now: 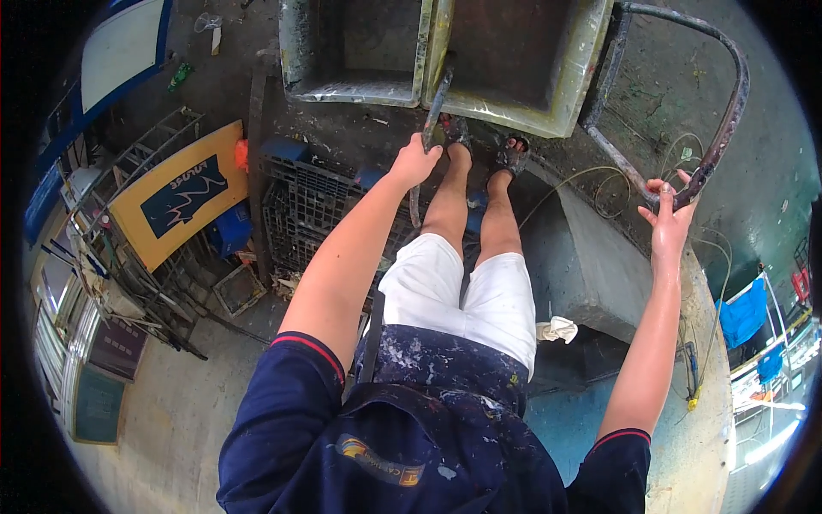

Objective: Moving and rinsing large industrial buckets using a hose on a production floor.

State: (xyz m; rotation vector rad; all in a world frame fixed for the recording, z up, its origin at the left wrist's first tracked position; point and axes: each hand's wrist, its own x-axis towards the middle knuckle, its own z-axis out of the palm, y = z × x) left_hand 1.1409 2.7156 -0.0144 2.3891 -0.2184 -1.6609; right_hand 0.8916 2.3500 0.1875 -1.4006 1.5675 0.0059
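Observation:
My left hand [416, 162] is wrapped around a paint-stained metal bar [438, 103], which runs from the tubs down past my wrist. My right hand [671, 215] grips the lower corner of a bent tubular metal frame [738, 70], with the thumb and some fingers spread around the tube. Whether the bar and the frame are joined cannot be seen. Between them stands a yellowish, paint-streaked plastic tub [514, 119], with a greyish tub [359, 98] against its left side. Both tubs look dark inside. My sandalled feet are just below their near rims.
A black plastic pallet [308, 199] lies left of my legs. A metal ladder [144, 151] and a yellow signboard [128, 212] bearing writing lean farther left. A grey sloping block [597, 257] rises at the right, near a thin looped hose [594, 170]. A white cloth [557, 329] hangs beside my hip.

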